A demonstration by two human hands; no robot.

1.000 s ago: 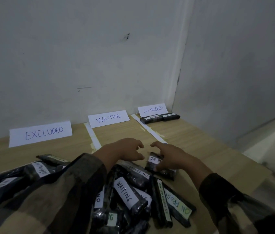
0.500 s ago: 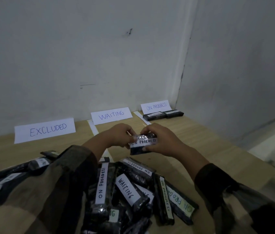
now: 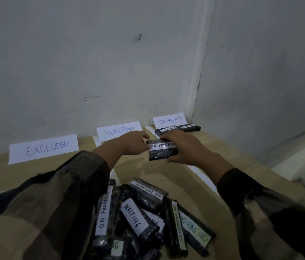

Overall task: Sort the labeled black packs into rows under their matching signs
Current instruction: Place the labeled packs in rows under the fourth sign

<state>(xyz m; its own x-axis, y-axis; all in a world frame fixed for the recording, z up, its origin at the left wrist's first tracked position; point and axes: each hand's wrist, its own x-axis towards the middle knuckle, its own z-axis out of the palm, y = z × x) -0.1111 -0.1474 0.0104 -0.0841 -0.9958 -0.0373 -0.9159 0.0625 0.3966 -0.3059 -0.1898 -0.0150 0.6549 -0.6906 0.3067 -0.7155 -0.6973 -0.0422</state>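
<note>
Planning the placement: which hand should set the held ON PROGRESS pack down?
Right, probably: the right hand grips the ON PROGRESS pack nearer the ON PROGRESS sign; the left hand sits farther.

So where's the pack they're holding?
Head view, right of centre: the held pack is gripped between the left hand and right hand, just short of the two packs under the ON PROGRESS sign.

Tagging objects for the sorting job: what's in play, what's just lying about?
In play: black shiny ON PROGRESS pack held by left hand and right hand; white paper signs EXCLUDED, WAITING, ON PROGRESS; two placed black packs; unsorted pack heap.
Just there: pale wooden tabletop; grey wall.
</note>
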